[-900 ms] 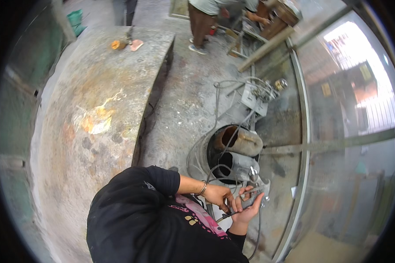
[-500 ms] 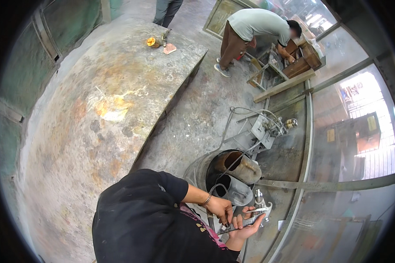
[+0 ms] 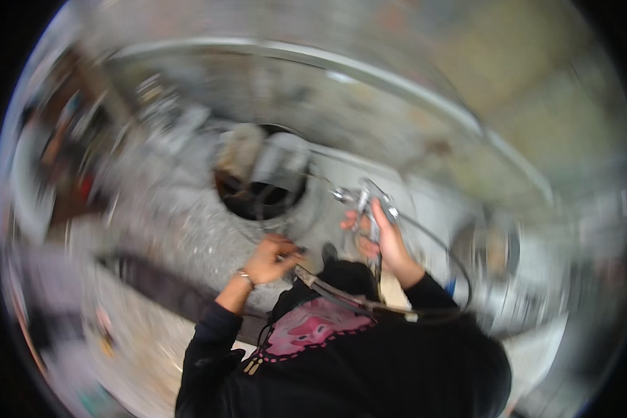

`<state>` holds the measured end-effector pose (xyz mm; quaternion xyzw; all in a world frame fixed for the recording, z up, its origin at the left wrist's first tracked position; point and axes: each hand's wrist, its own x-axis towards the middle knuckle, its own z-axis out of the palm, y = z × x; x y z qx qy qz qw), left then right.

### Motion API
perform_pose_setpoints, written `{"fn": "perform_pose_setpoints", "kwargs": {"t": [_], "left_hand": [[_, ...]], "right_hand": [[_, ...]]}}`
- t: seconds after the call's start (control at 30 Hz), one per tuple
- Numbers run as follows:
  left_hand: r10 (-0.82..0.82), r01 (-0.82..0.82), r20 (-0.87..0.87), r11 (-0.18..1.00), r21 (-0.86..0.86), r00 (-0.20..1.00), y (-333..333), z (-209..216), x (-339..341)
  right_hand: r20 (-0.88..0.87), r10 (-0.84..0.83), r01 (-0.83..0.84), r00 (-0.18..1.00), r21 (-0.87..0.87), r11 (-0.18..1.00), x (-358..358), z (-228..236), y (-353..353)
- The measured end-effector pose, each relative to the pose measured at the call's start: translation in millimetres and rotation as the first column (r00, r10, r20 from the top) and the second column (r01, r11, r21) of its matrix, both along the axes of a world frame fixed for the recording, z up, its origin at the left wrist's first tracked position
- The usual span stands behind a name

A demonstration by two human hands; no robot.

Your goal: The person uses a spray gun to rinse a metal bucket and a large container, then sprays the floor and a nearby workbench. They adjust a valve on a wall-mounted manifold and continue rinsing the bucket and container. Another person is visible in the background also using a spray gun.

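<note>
My right hand is wrapped round the handle of a silver spray gun, raised in front of my body. Well to its left, my left hand has its fingers curled together. Something small and dark shows at those fingertips, too smeared to name. Just beside that hand is the end of a hose, which runs across my front to the right. A thin dark hose curves round on the right of the spray gun.
Ahead stands a round dark drum with cylindrical pieces in it. A pale frame rail crosses beyond. At the right is a blurred round container. Another person bends at the far left, heavily blurred.
My view has swung to the right, so the drum and the other person now lie further left. My left hand has come away from the spray gun, which my right hand keeps holding.
</note>
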<state>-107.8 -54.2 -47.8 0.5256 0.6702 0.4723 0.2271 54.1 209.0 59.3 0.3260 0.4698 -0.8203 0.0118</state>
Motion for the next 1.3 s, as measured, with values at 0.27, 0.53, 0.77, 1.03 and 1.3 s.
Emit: {"fn": "perform_pose_setpoints", "kwargs": {"t": [0.27, 0.53, 0.77, 1.03, 1.3], "left_hand": [[-0.423, 0.446, 0.141, 0.836, -0.319, 0.895, 135, -86, -19], [-0.39, 0.416, 0.172, 0.894, -0.163, 0.905, 254, -80, 81], [-0.42, 0.385, 0.011, 0.819, -0.426, 0.907, 294, -68, 164], [-0.393, 0.416, 0.142, 0.814, -0.405, 0.908, 327, -48, 249], [-0.626, 0.669, 0.296, 0.523, -0.527, 0.722, 362, -62, 297]], "right_hand": [[0.19, -0.805, 0.801, 0.562, 0.119, 0.587, 195, -68, -25], [0.145, -0.989, 0.996, 0.041, 0.067, 0.051, 331, -115, -56], [0.268, -0.961, 0.998, -0.066, 0.009, -0.066, 424, -146, -54], [0.272, -0.962, 0.998, 0.011, -0.057, -0.004, 491, -162, -20], [0.242, -0.934, 0.961, -0.264, -0.012, -0.275, 510, -152, -43]]}}
